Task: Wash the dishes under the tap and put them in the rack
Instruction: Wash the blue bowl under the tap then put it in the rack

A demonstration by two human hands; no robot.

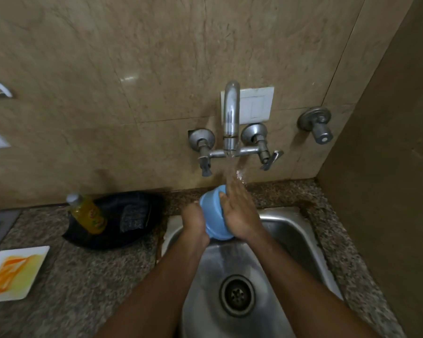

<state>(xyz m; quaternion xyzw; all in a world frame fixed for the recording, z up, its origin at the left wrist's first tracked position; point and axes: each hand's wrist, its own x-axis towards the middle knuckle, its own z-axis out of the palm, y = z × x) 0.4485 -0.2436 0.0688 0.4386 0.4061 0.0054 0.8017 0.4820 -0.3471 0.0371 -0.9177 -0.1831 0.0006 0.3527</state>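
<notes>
Blue bowl (211, 215) sits tilted between both hands over the back of the sink (291, 230), just left of the tap (231, 118) stream; left hand (193, 222) curls round its left side, right hand (239, 213) presses flat, fingers straight, on its right side under the water.

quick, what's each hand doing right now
Left hand: grips the blue bowl.
Right hand: open, straight fingers pressing on the blue bowl.

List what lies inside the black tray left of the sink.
In the black tray, a yellow liquid bottle leans at its left and a dark scrub pad sits near its middle. The tray floor under both is covered, so anything beneath cannot be seen.
</notes>
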